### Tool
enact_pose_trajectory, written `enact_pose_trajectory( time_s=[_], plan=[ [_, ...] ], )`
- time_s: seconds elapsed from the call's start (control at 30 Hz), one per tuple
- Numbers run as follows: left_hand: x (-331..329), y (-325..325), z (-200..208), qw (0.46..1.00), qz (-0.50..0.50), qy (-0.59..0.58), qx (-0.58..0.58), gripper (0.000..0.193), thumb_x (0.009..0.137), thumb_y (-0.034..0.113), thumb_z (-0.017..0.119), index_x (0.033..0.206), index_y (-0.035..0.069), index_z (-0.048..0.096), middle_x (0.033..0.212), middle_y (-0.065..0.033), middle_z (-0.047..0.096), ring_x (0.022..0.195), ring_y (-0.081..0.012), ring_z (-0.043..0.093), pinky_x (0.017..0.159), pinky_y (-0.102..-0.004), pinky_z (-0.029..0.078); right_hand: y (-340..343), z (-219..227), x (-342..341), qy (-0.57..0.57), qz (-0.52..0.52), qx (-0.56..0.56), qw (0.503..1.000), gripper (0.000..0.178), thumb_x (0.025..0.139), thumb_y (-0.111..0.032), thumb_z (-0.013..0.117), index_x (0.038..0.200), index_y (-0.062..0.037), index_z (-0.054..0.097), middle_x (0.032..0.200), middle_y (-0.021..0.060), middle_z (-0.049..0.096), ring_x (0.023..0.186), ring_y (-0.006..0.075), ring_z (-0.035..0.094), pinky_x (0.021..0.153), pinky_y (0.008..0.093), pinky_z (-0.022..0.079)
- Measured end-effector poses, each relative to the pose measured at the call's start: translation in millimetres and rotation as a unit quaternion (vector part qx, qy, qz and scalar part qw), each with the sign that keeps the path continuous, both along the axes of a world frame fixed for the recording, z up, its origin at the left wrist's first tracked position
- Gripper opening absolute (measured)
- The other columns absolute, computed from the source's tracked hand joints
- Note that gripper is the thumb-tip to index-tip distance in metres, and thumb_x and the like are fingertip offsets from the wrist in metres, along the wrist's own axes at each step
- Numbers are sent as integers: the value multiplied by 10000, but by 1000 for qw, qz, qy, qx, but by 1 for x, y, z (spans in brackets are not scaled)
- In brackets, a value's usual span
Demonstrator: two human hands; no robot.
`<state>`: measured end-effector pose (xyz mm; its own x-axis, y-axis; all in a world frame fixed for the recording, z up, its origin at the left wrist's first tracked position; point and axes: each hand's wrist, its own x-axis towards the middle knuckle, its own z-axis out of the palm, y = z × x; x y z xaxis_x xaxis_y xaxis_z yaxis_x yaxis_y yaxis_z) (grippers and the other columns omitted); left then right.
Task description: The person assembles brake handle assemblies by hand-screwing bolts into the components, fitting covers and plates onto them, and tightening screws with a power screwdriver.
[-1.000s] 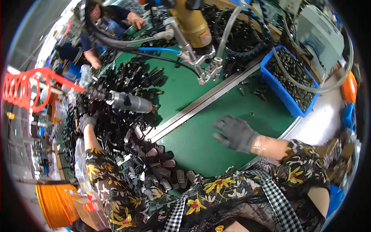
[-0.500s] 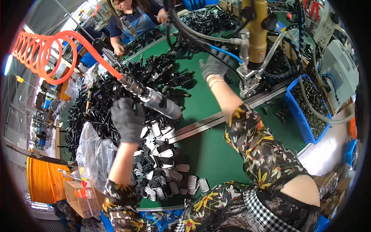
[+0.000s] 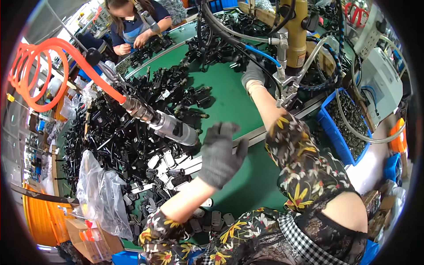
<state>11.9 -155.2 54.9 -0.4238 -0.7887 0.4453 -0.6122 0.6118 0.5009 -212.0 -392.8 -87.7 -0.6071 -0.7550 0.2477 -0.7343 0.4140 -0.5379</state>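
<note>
My left hand (image 3: 218, 157), in a dark grey knit glove, is over the green table (image 3: 212, 115) beside the metal rail (image 3: 256, 137). Its thumb stands apart from the fingers, and nothing shows in it. My right hand (image 3: 254, 74), also gloved, reaches to the far side by a pile of small black parts (image 3: 221, 51); cables partly cover its fingers, so its grasp is hidden. A silver air screwdriver (image 3: 174, 129) hangs left of my left hand over a big heap of black parts (image 3: 123, 123). Flat oblong plates (image 3: 168, 160), silver and black, lie below the tool.
A red coiled hose (image 3: 84, 64) runs to the screwdriver. Beside my right forearm stands a yellow cylinder press (image 3: 296, 39) with hoses. Right of it is a blue bin (image 3: 326, 121) of small metal parts. A clear plastic bag (image 3: 104, 194) lies left; a co-worker (image 3: 137, 28) sits across.
My left hand has moved right, from the black heap to beside the rail. My right hand has shifted slightly right. The co-worker's hands have come closer together.
</note>
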Motion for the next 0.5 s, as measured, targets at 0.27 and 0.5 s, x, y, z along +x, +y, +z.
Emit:
enact_pose_trajectory(
  time_s=[0.27, 0.5],
  plan=[
    [-76, -154, -88, 940, 312, 132, 37, 319, 859, 180, 608, 1120, 18, 520, 1102, -209, 548, 1047, -358, 541, 849, -450, 477, 178, -18, -9, 67, 350, 33, 934, 674, 804, -38, 602, 1425, -66, 342, 1356, 263, 429, 1253, 437, 440, 1072, 418, 369],
    [-114, -254, -46, 912, 352, -209, 36, 743, 797, 601, 625, 1374, 166, 449, 1352, -145, 501, 1247, -341, 456, 1045, -483, 345, 328, 86, -10, -18, 275, 127, 953, 657, 841, -327, 648, 1416, -142, 389, 1233, 241, 496, 1091, 430, 509, 978, 503, 402]
  ],
)
